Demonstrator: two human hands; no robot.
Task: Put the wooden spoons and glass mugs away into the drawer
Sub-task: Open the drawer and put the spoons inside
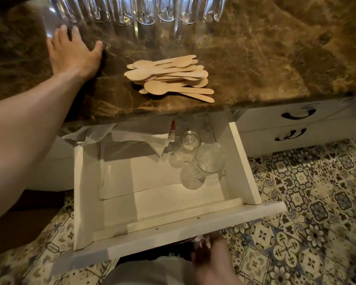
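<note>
Marble counter (255, 58), left hand (74, 52) splayed, arm outstretched

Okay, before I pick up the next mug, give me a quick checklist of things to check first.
1. Drawer pulled open: ok.
2. Free floor in the drawer, left of the glass mugs inside: ok.
3. Left hand gripping the leftmost mug on the counter: not ok, its fingers are spread at the glass.
4. Right hand holding the drawer front: cannot tell, blurred.
5. Wooden spoons out of the reach path: ok, the pile lies to the right of the left hand.
</note>
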